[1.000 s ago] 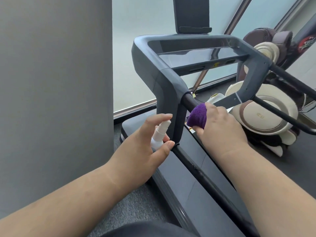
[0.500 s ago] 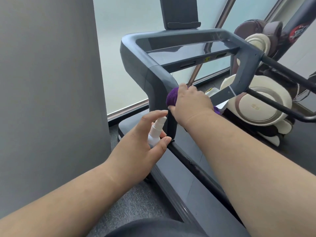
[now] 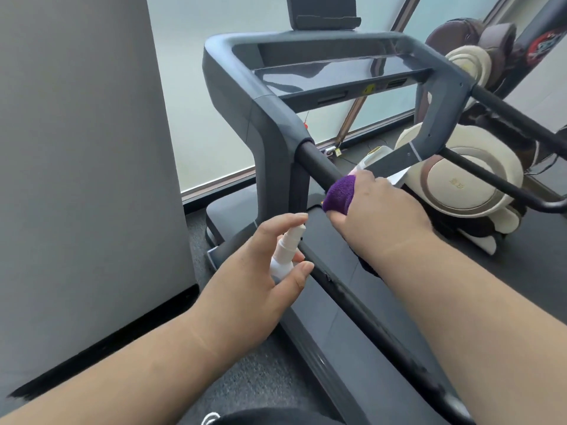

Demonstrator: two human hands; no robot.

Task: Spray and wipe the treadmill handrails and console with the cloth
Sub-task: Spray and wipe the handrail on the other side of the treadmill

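The right hand [image 3: 377,216] was wrapped around a purple cloth [image 3: 339,194] and pressed it onto the near black handrail [image 3: 319,165] of the treadmill [image 3: 245,96], a little way down from where the rail left the grey upright. The fingers curled over the rail with the cloth bunched beneath them, so only a rounded fold of purple showed at the thumb side. A dark part of the cloth seemed to hang below the wrist, though that could not be told for sure.

The left hand [image 3: 245,283] grasped a small white spray bottle [image 3: 283,253], held low and just beside the base of the upright. The thumb lay along the bottle's near side and the forefinger reached over the nozzle, which pointed up and to the right, towards the rail. Whether the forefinger pressed the nozzle could not be told.

The console [image 3: 334,73] sat across the top of the frame, dark and glossy, with a dark tablet holder [image 3: 322,13] standing above it. The far handrail [image 3: 515,118] ran off to the right, well apart from both hands. The dark belt [image 3: 337,250] lay under the right forearm.

A grey wall [image 3: 86,148] filled the left side and a frosted window [image 3: 196,72] stood behind the treadmill. A cream and brown massage chair [image 3: 472,176] stood to the right, beyond the far rail. Grey carpet [image 3: 264,372] covered the floor beside the treadmill deck
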